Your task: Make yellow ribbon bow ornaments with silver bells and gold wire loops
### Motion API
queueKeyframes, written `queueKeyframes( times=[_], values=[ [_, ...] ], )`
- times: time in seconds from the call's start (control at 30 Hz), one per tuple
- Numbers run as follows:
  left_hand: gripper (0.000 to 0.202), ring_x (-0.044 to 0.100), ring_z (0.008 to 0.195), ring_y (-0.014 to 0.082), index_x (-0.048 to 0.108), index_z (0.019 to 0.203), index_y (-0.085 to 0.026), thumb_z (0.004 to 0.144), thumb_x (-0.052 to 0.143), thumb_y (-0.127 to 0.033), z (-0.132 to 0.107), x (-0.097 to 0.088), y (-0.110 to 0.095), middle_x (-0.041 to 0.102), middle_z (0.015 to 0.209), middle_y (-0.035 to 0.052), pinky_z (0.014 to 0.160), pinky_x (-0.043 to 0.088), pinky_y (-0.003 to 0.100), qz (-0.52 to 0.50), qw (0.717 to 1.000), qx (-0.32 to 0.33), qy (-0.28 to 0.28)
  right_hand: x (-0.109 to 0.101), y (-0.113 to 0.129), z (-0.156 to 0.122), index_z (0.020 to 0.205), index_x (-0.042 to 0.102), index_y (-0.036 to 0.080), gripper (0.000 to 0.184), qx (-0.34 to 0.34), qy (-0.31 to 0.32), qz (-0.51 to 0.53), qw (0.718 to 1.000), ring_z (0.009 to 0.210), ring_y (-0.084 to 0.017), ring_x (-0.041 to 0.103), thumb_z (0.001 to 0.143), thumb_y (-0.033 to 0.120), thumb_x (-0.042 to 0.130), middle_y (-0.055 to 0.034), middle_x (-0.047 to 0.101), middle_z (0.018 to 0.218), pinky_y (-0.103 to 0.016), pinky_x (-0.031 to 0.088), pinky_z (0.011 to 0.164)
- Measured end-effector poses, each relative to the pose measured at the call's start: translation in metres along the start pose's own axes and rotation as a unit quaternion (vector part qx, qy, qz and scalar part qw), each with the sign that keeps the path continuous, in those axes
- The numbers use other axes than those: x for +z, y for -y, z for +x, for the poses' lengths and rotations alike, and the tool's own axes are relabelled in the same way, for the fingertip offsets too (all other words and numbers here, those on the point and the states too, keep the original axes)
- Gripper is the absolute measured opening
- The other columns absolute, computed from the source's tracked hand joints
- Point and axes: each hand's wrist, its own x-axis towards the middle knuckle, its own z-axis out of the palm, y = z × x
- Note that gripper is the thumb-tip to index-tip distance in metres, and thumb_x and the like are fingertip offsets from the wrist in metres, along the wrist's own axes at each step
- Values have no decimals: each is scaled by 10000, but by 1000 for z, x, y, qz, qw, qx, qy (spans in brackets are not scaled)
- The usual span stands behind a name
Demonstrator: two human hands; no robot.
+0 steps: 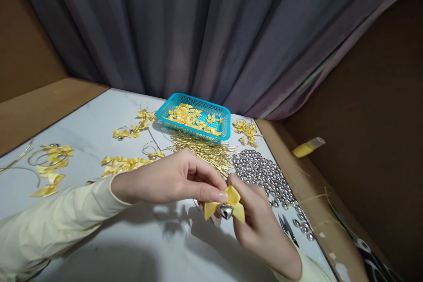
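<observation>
Yellow bow (pixel 233 194) with a silver heart-shaped bell (pixel 225 211) at its front is held up between the two hands, above the near part of the white surface (pixel 82 128). Its two pointed tails spread apart, one to the left and one to the right, both slanting downward, so its long axis runs roughly side to side across the view. A folded loop rises above the bell, and the bell hangs low at the centre, facing the wearer.

The left hand (pixel 185 183) reaches across from the left, its thumb pressed against the front of the ribbon just above the bell and its index finger bent over behind; it is nearly closed, pinching the bow. The right hand (pixel 253 218) is curled in close at the bow's right side, right behind that tail. Its fingertips are hidden, so I cannot tell exactly what they grip.

Beyond the hands lies a bundle of gold wire ties (pixel 211 152), just in front of a blue basket (pixel 226 125) containing more bows. Loose silver bells (pixel 261 172) are spread along the right side, with dark-bladed snips (pixel 288 230) near the right hand. Finished-looking bows with wire loops (pixel 53 158) lie in groups at the left.
</observation>
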Motion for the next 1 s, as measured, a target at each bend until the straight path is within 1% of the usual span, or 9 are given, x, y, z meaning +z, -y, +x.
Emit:
queueKeyframes(
  times=[0.17,0.3,0.37,0.5,0.6,0.67,0.73,0.87,1.0],
  values=[
    [112,588,657,84,688,828,-134,832,595,-196,0,4,-3,675,699,2,615,460,154,-25,1000,5,18,1,1,-1,687,278,228,180,28,19,23,999,436,-98,373,720,69,355,60,383,524,-230,227,433],
    [107,585,637,79,686,832,-137,832,596,-195,0,3,-3,675,695,-3,611,461,154,-19,1000,8,17,0,2,0,679,266,230,186,25,9,27,999,424,-95,357,715,70,353,65,359,511,-231,222,427],
    [111,594,660,87,683,843,-141,834,595,-209,0,1,-2,675,718,-1,628,465,163,-5,1000,11,11,-2,1,0,678,288,226,183,25,9,19,999,424,-94,356,707,55,344,65,354,511,-233,223,434],
    [153,600,707,90,667,863,-154,866,557,-260,3,-1,0,674,759,-2,660,464,172,15,1000,6,16,-3,-1,0,660,306,221,188,26,5,9,1000,406,-82,319,726,53,358,71,329,502,-230,209,424],
    [170,596,666,79,654,827,-143,856,575,-291,4,1,1,662,719,-10,640,459,163,13,1000,1,15,-2,-1,0,662,311,218,184,11,-17,1,1000,402,-78,312,724,52,363,70,330,507,-223,202,416],
    [156,594,620,72,644,813,-137,842,596,-282,5,3,2,646,680,-20,618,463,162,-8,1000,-4,8,-1,0,1,667,314,216,186,4,-26,-11,1000,398,-78,312,715,39,350,68,342,510,-221,205,416],
    [142,592,589,69,635,806,-132,842,596,-264,5,4,3,631,660,-25,604,470,169,-33,999,-7,-1,1,0,2,672,339,211,182,1,-21,-20,1000,403,-85,344,708,33,335,55,393,513,-221,226,421],
    [127,584,552,68,622,789,-124,846,586,-231,5,5,4,620,624,-26,579,473,173,-60,998,6,-6,2,-2,3,720,467,184,180,4,13,9,1000,498,-127,494,736,63,335,-12,549,581,-228,328,480],
    [122,564,527,57,621,786,-125,849,580,-221,5,6,4,630,626,-19,529,449,151,-60,998,16,-9,0,-3,4,702,516,180,221,32,40,64,997,521,-127,532,801,89,341,-23,583,596,-223,372,515]
  ],
)
